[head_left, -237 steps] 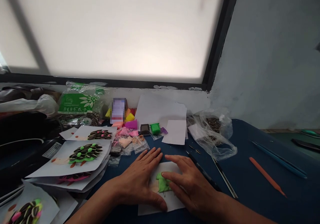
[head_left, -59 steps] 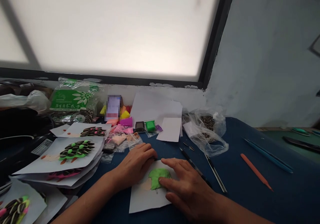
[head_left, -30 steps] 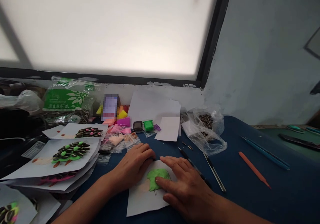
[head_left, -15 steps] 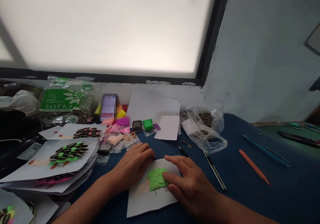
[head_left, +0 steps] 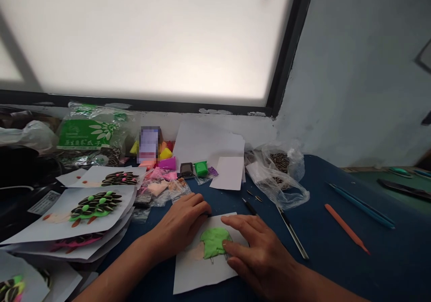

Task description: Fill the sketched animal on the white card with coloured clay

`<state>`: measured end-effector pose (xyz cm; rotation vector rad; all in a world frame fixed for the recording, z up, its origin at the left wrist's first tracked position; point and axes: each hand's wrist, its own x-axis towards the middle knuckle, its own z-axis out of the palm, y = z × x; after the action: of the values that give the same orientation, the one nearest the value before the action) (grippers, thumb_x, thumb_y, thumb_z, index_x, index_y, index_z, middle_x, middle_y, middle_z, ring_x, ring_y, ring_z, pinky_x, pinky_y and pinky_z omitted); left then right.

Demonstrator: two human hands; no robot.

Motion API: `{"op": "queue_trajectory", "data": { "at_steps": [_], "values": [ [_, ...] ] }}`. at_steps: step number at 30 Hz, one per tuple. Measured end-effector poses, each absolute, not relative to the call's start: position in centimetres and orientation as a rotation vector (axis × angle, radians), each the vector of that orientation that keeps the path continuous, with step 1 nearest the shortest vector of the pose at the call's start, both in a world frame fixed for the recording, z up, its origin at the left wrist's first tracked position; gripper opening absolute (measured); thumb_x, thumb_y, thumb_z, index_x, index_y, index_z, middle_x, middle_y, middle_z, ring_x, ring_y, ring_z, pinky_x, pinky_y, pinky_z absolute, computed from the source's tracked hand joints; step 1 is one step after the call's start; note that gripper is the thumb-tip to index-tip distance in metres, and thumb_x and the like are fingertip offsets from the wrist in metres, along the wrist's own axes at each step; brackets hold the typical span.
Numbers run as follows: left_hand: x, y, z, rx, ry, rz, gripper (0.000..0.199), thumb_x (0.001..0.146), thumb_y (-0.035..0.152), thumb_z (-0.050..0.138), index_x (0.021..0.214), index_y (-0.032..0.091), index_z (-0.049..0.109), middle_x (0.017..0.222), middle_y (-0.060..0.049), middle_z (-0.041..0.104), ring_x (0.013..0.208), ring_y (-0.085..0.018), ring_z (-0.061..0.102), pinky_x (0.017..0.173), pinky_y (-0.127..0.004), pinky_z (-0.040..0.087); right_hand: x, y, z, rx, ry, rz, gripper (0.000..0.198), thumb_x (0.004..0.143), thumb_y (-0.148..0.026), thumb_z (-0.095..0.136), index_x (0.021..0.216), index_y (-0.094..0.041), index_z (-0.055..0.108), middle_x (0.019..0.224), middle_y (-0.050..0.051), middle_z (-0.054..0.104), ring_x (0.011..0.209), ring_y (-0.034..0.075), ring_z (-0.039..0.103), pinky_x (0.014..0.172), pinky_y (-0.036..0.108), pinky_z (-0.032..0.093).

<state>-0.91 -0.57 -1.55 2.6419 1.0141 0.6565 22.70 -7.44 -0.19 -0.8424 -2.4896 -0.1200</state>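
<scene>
The right hand (head_left: 259, 248) has its fingers spread, one fingertip touching the right side of the green clay (head_left: 213, 242); the left hand (head_left: 185, 221) is curled, fingers close together, at the far left side of the white sheet (head_left: 198, 275), its fingertips hidden, so I cannot tell whether it pinches anything; the clay lies flat on that sheet, toward the near edge of the blue table (head_left: 326, 270); it joins a pale patch (head_left: 194, 252), and together their long axis runs left to right, the pale end pointing toward the table's left side, the rounded back toward the far edge; short drawn strokes point toward the near edge.

Just beyond the right hand are a dark pen (head_left: 250, 206) and loose seeds (head_left: 257, 198); a silver pen (head_left: 294, 237), an orange tool (head_left: 346, 228) and a slim blue tool (head_left: 363, 207) lie toward the right edge; a clear bag (head_left: 286, 198) of seeds sits near the far right corner; clay packets (head_left: 158, 187) lie toward the far edge; stacked sheets (head_left: 111, 228) with seed-covered figures lie left.
</scene>
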Motion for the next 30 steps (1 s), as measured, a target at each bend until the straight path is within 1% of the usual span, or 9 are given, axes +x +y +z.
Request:
{"op": "queue_trajectory", "data": {
  "at_steps": [2, 6, 10, 13, 15, 18, 21, 27, 30],
  "values": [
    [-0.91, -0.58, -1.51, 2.637, 1.013, 0.651, 0.022, 0.102, 0.019, 0.039, 0.096, 0.019, 0.061, 0.09, -0.004, 0.057, 0.083, -0.021, 0.052, 0.073, -0.034, 0.04, 22.72, -7.45, -0.21, -0.832, -2.499, -0.111, 0.026, 0.101, -0.03, 0.046, 0.101, -0.017, 0.069, 0.134, 0.016, 0.059, 0.118, 0.03, 0.056, 0.097, 0.046, 0.048],
    [-0.93, -0.59, -1.54, 2.631, 1.012, 0.658, 0.021, 0.102, 0.019, 0.04, 0.097, 0.019, 0.061, 0.091, -0.004, 0.057, 0.085, -0.021, 0.052, 0.074, -0.034, 0.04, 22.84, -7.42, -0.17, -0.827, -2.576, -0.082, 0.031, 0.103, -0.037, 0.043, 0.109, -0.019, 0.067, 0.14, 0.016, 0.054, 0.121, 0.032, 0.055, 0.098, 0.05, 0.047],
    [-0.92, -0.55, -1.66, 2.639, 1.022, 0.656, 0.022, 0.102, 0.02, 0.039, 0.095, 0.019, 0.06, 0.09, -0.004, 0.057, 0.084, -0.021, 0.052, 0.074, -0.034, 0.04, 22.92, -7.45, 0.04, -0.824, -2.602, -0.067, 0.034, 0.104, -0.038, 0.039, 0.108, -0.019, 0.067, 0.143, 0.017, 0.051, 0.125, 0.032, 0.052, 0.1, 0.049, 0.045],
    [-0.92, -0.5, -1.79, 2.639, 1.024, 0.669, 0.02, 0.101, 0.018, 0.041, 0.094, 0.02, 0.06, 0.09, -0.004, 0.057, 0.084, -0.02, 0.052, 0.074, -0.033, 0.039, 22.81, -7.52, 0.35, -0.783, -2.641, -0.057, 0.036, 0.104, -0.043, 0.039, 0.117, -0.021, 0.065, 0.146, 0.018, 0.047, 0.132, 0.031, 0.047, 0.103, 0.047, 0.043],
    [-0.93, -0.49, -1.87, 2.644, 1.017, 0.689, 0.019, 0.1, 0.017, 0.042, 0.094, 0.02, 0.06, 0.09, -0.003, 0.057, 0.085, -0.02, 0.053, 0.074, -0.033, 0.039, 22.7, -7.56, 0.53, -0.772, -2.675, -0.063, 0.037, 0.103, -0.045, 0.039, 0.119, -0.023, 0.064, 0.147, 0.018, 0.046, 0.134, 0.031, 0.044, 0.105, 0.047, 0.042],
    [-0.96, -0.49, -1.93, 2.659, 1.003, 0.72, 0.019, 0.1, 0.018, 0.042, 0.095, 0.021, 0.06, 0.089, -0.003, 0.057, 0.084, -0.02, 0.053, 0.073, -0.032, 0.04, 22.58, -7.58, 0.62, -0.8, -2.683, -0.104, 0.037, 0.103, -0.045, 0.04, 0.114, -0.022, 0.066, 0.147, 0.019, 0.046, 0.135, 0.032, 0.043, 0.107, 0.049, 0.039],
    [-1.0, -0.5, -1.95, 2.665, 0.999, 0.733, 0.02, 0.101, 0.019, 0.041, 0.094, 0.021, 0.06, 0.088, -0.003, 0.058, 0.082, -0.019, 0.052, 0.072, -0.031, 0.041, 22.54, -7.56, 0.57, -0.815, -2.663, -0.154, 0.036, 0.103, -0.045, 0.041, 0.11, -0.021, 0.068, 0.145, 0.018, 0.049, 0.134, 0.032, 0.046, 0.107, 0.05, 0.038],
    [-1.02, -0.49, -1.94, 2.662, 0.999, 0.71, 0.02, 0.101, 0.019, 0.041, 0.095, 0.021, 0.06, 0.088, -0.003, 0.057, 0.083, -0.02, 0.052, 0.072, -0.032, 0.041, 22.62, -7.58, 0.51, -0.849, -2.641, -0.128, 0.037, 0.101, -0.046, 0.045, 0.119, -0.021, 0.065, 0.147, 0.018, 0.047, 0.133, 0.032, 0.047, 0.106, 0.049, 0.04],
    [-0.97, -0.56, -1.8, 2.658, 1.003, 0.721, 0.021, 0.101, 0.019, 0.041, 0.094, 0.021, 0.06, 0.088, -0.003, 0.058, 0.082, -0.019, 0.053, 0.072, -0.031, 0.041, 22.74, -7.65, 0.35, -0.851, -2.652, -0.087, 0.035, 0.101, -0.045, 0.044, 0.114, -0.021, 0.066, 0.146, 0.017, 0.048, 0.132, 0.032, 0.047, 0.105, 0.049, 0.041]
  ]
}}
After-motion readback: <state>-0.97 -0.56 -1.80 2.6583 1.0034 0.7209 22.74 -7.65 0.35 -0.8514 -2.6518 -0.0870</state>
